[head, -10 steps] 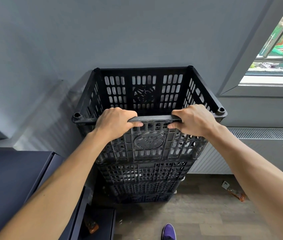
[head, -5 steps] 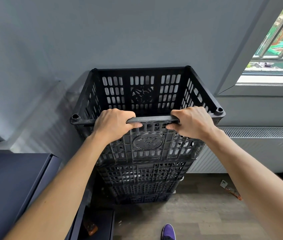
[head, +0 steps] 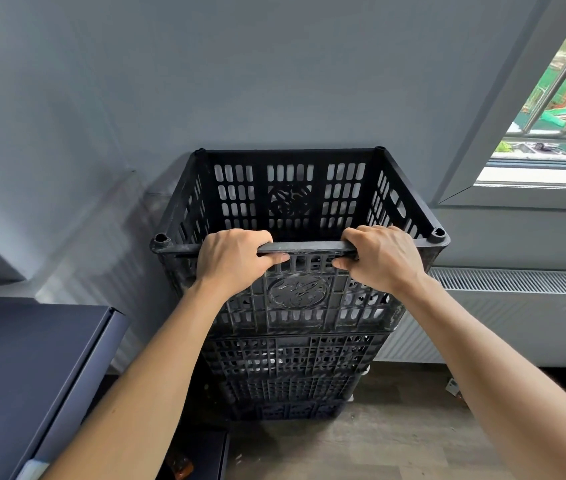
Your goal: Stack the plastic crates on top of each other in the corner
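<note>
Gripping near rim of top black slatted plastic crate: left hand and right hand, both curled tight over rim, thumbs tucked beneath on outer face. Top crate seated upright on stack of lower black plastic crates, stack standing on grey wood-look floor against grey wall. White panel radiator just right of stack; dark blue cabinet to left; window upper right.
</note>
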`<state>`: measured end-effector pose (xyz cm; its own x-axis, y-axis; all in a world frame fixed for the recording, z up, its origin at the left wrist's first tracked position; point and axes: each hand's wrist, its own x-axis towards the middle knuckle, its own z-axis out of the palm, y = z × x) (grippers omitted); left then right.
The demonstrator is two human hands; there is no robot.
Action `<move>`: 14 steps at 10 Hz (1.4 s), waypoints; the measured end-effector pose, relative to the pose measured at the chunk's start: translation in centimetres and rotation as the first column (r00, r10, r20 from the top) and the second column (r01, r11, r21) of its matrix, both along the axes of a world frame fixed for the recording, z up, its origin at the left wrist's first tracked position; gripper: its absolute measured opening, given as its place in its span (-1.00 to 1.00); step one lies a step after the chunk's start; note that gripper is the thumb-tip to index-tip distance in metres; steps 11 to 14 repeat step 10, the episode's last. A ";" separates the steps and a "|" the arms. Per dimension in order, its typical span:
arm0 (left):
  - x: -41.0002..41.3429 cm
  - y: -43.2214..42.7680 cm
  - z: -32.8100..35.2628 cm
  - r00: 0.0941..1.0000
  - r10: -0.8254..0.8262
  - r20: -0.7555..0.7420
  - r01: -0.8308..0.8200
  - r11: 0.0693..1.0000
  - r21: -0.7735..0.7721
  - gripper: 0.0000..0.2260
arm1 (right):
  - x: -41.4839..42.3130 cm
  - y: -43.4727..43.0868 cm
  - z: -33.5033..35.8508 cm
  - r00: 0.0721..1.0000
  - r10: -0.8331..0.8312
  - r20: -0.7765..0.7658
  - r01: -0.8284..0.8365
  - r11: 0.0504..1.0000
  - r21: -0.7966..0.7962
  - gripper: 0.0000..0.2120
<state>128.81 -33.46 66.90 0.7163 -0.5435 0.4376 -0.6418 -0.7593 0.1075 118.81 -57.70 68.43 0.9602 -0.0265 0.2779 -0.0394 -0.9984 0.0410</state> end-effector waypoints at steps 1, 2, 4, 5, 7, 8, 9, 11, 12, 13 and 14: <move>-0.4 -0.1 0.0 1.000 0.016 0.012 -0.015 1.000 -0.019 -0.56 | -0.1 0.0 -0.2 1.000 -0.010 0.015 0.010 1.000 0.015 -0.67; -1.0 -0.3 0.0 0.999 0.030 0.015 -0.030 0.999 -0.031 -0.60 | -0.5 0.1 -0.3 0.999 -0.023 0.040 0.023 1.000 0.010 -0.65; -2.4 -0.8 -0.5 0.995 0.050 -0.087 -0.058 0.994 -0.091 -0.72 | -1.3 0.2 -1.1 0.991 -0.004 0.136 0.005 1.000 -0.009 -0.63; -4.1 -0.9 -1.1 0.995 0.043 -0.088 -0.054 0.990 -0.131 -0.62 | -2.0 -0.2 -1.3 0.990 0.051 0.134 -0.053 0.999 0.010 -0.57; -8.0 -1.5 0.0 0.959 0.036 -0.280 -0.104 0.966 -0.235 -0.52 | -4.5 -0.8 -1.4 0.987 0.133 0.095 -0.139 0.989 0.053 -0.24; -10.4 -2.0 0.7 0.934 -0.017 -0.358 -0.105 0.942 -0.318 -0.57 | -6.2 -1.1 -1.5 0.988 0.136 0.074 -0.144 0.984 0.105 -0.21; -13.6 -2.9 0.7 0.938 -0.047 -0.343 -0.089 0.925 -0.370 -0.61 | -8.3 -1.7 -1.9 0.985 0.150 0.080 -0.162 0.972 0.168 -0.28; -16.9 -3.8 0.7 0.894 -0.106 -0.436 -0.094 0.905 -0.414 -0.64 | -10.9 -2.0 -1.4 0.987 0.158 0.041 -0.164 0.954 0.250 -0.43; -16.9 -3.8 0.7 0.894 -0.106 -0.436 -0.094 0.905 -0.414 -0.64 | -10.9 -2.0 -1.4 0.987 0.158 0.041 -0.164 0.954 0.250 -0.43; -16.9 -3.8 0.7 0.894 -0.106 -0.436 -0.094 0.905 -0.414 -0.64 | -10.9 -2.0 -1.4 0.987 0.158 0.041 -0.164 0.954 0.250 -0.43; -16.9 -3.8 0.7 0.894 -0.106 -0.436 -0.094 0.905 -0.414 -0.64 | -10.9 -2.0 -1.4 0.987 0.158 0.041 -0.164 0.954 0.250 -0.43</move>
